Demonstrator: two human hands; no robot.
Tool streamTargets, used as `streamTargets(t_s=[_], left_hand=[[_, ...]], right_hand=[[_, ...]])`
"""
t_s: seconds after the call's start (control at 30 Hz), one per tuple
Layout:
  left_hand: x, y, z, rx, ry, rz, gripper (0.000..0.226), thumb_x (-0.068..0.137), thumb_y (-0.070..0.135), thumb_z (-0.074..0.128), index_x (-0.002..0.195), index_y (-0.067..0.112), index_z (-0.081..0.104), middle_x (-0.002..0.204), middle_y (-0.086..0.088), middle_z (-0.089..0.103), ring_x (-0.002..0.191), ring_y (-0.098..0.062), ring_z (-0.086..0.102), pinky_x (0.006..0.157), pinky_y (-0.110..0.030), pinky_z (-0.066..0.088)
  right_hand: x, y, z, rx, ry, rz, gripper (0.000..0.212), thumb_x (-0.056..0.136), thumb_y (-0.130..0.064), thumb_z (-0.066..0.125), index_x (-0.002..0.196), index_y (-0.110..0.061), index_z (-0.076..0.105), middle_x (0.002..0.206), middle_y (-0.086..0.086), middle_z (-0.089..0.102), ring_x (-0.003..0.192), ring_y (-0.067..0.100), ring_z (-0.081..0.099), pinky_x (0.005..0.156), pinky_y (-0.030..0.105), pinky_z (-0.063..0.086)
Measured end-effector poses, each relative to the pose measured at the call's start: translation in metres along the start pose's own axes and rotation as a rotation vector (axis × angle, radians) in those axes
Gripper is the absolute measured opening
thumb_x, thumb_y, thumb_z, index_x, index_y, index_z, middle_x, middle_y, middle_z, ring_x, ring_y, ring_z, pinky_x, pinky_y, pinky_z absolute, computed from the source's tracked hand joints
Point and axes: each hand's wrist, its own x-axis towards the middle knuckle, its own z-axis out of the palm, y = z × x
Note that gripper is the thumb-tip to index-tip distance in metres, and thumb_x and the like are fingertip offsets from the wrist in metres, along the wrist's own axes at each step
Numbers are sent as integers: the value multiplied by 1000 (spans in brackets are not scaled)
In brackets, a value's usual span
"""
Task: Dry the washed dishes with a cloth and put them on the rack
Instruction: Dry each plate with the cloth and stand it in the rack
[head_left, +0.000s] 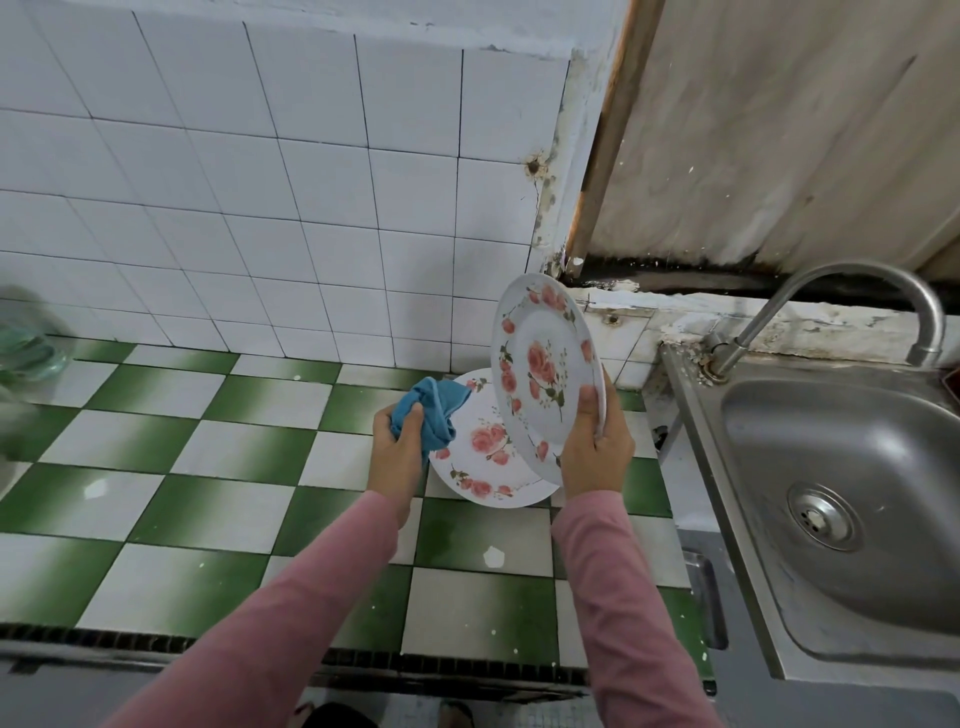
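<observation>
My right hand (597, 447) grips the lower edge of a white plate with pink roses (545, 364), held upright and tilted, its face turned to the left. A second rose plate (483, 457) lies flat on the green-and-white tiled counter (208, 467) just behind and below it. My left hand (397, 441) holds a bunched blue cloth (431, 410) beside the raised plate, over the flat plate's left edge. The cloth is apart from the raised plate. No rack is in view.
A steel sink (841, 499) with a curved tap (852, 301) is set into the counter on the right. White wall tiles (260, 208) rise behind the counter. A blurred greenish object (26, 353) sits at the far left edge.
</observation>
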Motion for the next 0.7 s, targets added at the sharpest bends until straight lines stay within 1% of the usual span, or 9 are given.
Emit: streamTargets(t_s=[0.1,0.2,0.3,0.4,0.47,0.53,0.57,0.63,0.7], left_hand=[[0,-1,1,4,-1,-5,35,104,34,40,135,17,39,97,5,55,79,-5,57,45,-7,45],[-2,0,3,-1,0,-15,32,104,35,40,132,19,38,96,5,55,78,-5,57,45,-7,44],[-2,-1,4,-4,2,-18,28,104,34,40,129,21,38,95,5,55,76,-6,57,44,-7,45],[-3,0,4,-7,5,-11,27,104,34,41,128,21,39,95,4,55,77,-6,57,44,-8,45],[-3,0,4,-11,3,-7,26,104,34,41,127,20,40,95,4,55,77,-6,56,45,-8,46],[-2,0,4,-1,-6,-11,28,104,34,41,129,20,41,100,2,57,81,-6,56,49,-13,48],[-1,-1,4,7,-12,-11,31,104,35,41,131,21,42,106,1,57,84,-6,56,55,-16,49],[-1,-3,4,9,-19,-6,33,103,36,43,133,22,43,116,-3,58,90,-7,57,65,-18,49],[1,-5,4,-1,-23,-4,32,103,37,44,132,23,44,118,-5,59,93,-9,59,70,-21,50]], right_hand=[[2,0,-3,0,37,6,22,104,-30,46,121,-25,59,105,4,67,96,20,68,71,21,60],[2,1,-6,1,58,27,20,103,-30,47,119,-25,59,99,-6,67,89,3,68,73,24,60],[3,0,-8,-7,75,43,18,104,-29,46,116,-25,59,92,-14,65,78,-6,67,70,21,59],[2,-3,-9,28,92,43,21,104,-26,46,118,-19,59,90,-15,61,75,-9,65,65,16,57],[1,-4,-10,53,108,45,25,104,-26,45,121,-13,60,91,-15,59,75,-11,65,65,16,58],[1,-6,-10,64,111,53,32,104,-26,46,125,-7,60,92,-15,59,76,-8,66,67,19,59],[0,-6,-9,57,111,58,33,104,-26,45,127,-6,60,92,-15,59,77,-6,66,68,19,59],[-2,-8,-8,59,107,55,34,104,-26,45,128,-7,59,92,-15,58,79,-3,65,68,17,58],[-3,-8,-9,88,103,71,32,104,-27,45,128,-11,59,95,-12,61,79,-4,66,66,15,57]])
